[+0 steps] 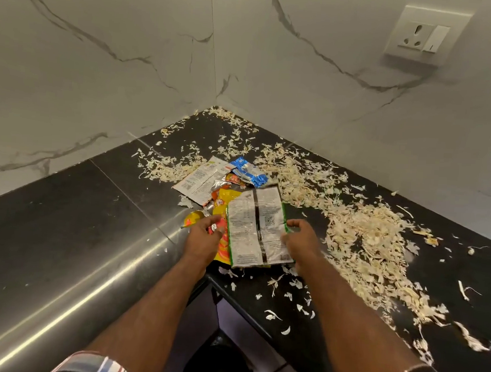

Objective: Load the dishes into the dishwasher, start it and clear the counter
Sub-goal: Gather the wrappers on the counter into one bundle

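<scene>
Dim warm indoor light, bright streak of glare along the near-left counter edge (86, 288), wide-angle bending at the edges, slight softness throughout

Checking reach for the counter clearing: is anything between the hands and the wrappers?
Nothing visible. The left hand already rests on the yellow wrapper, and the right hand touches the edge of the green-edged packet. Peelings lie beside the right hand, not in its way.

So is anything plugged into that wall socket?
No. The wall socket up on the marble wall shows its three bare holes, with no plug or cable in it.
</scene>
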Demonstrator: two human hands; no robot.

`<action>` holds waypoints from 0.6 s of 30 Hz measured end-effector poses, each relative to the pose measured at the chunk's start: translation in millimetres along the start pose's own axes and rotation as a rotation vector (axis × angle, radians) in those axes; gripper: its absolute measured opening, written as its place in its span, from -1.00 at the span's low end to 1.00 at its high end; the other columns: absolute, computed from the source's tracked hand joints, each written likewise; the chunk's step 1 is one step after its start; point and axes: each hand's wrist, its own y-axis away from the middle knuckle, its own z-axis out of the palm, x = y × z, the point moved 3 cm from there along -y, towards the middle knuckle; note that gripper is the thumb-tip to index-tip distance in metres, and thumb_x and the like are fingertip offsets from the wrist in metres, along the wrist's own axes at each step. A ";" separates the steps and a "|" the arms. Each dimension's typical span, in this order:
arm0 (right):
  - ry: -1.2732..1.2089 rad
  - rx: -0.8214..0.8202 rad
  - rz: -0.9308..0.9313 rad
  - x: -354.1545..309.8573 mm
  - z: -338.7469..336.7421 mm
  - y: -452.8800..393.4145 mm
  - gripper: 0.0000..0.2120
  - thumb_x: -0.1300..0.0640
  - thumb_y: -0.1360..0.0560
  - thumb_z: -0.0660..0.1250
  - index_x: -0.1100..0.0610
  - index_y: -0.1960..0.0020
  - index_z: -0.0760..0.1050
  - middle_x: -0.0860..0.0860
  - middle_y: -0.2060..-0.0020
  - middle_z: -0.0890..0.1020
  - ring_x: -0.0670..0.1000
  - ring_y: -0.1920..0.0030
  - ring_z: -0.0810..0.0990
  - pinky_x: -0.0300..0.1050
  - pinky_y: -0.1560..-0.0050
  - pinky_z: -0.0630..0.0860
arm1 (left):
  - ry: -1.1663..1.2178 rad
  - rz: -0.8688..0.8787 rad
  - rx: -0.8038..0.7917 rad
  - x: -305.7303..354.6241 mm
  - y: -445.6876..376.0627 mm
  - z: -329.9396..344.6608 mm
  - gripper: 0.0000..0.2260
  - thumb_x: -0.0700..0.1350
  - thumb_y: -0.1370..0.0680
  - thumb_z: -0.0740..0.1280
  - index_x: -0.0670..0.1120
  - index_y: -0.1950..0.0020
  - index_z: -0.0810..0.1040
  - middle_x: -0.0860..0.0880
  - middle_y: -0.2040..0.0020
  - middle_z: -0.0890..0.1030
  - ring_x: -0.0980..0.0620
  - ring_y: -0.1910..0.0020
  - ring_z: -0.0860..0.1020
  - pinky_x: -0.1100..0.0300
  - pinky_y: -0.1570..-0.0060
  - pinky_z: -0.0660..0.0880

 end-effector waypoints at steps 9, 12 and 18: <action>0.379 0.088 -0.115 -14.3 34.8 4.5 -0.80 0.02 -0.47 0.48 0.11 0.05 0.53 0.04 0.18 0.64 0.07 0.13 0.64 0.00 0.13 0.58 | 0.188 -0.074 -0.122 -6.9 -19.4 -25.3 -0.46 -0.46 -0.48 0.38 0.02 -0.34 0.50 -0.12 -0.15 0.65 -0.10 0.01 0.70 -0.12 0.04 0.66; 0.062 -0.048 0.024 -18.8 52.6 2.4 -0.71 0.06 -0.53 0.46 0.15 -0.15 0.47 0.06 0.08 0.66 0.06 0.09 0.67 0.06 0.12 0.66 | 0.321 -0.081 -0.132 -3.4 -27.1 -39.6 -0.48 -0.52 -0.47 0.35 -0.03 -0.29 0.53 -0.12 -0.16 0.66 -0.11 -0.06 0.68 -0.10 -0.06 0.64; -0.243 -0.323 0.108 -35.7 107.7 7.9 -0.72 0.35 -0.56 0.34 0.14 -0.23 0.55 0.11 -0.04 0.72 0.13 -0.03 0.71 0.07 0.08 0.67 | 0.405 -0.083 -0.142 -2.7 -50.2 -83.9 -0.45 -0.56 -0.46 0.29 -0.11 -0.35 0.55 -0.17 -0.18 0.66 -0.20 -0.13 0.65 -0.16 -0.14 0.59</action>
